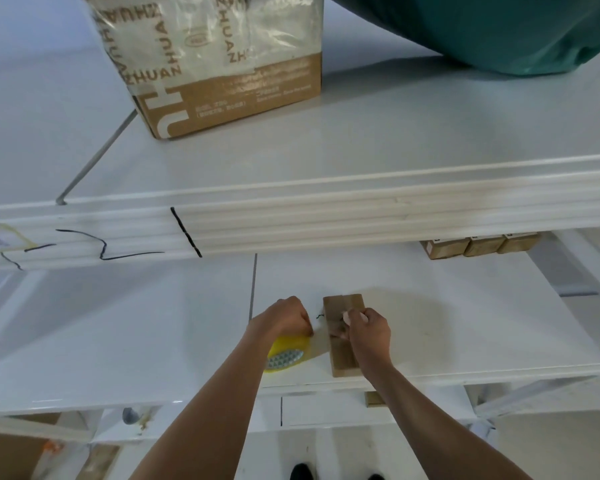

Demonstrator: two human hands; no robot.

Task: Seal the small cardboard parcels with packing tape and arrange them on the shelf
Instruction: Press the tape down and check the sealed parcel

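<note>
Hands work tape across small parcel on white shelf

Seen from above, a person's two bare forearms reached onto the lower white shelf (465, 306). The left hand (290, 318) was curled into a fist over a yellow roll of packing tape (284, 355), its fingers apparently gripping the roll, which lay just left of a small cardboard parcel (342, 336). A clear strip of tape (317, 346) ran from the roll to the parcel's left side. The right hand (369, 332) rested on top of the parcel with fingers curled and thumb and fingertips pinched together over the seam; what they held between them could not be made out. The parcel lay flat near the shelf's front edge, long side pointing away from the person.

Three more small cardboard boxes (482, 245) stood side by side, touching, at the back right of the same shelf, partly hidden beneath the upper shelf's ribbed front rail (361, 216), which bore black marker lines. On the upper shelf sat a large taped carton (222, 74) printed with "ZHUAN", and beside it a teal fabric bundle (499, 29).
</note>
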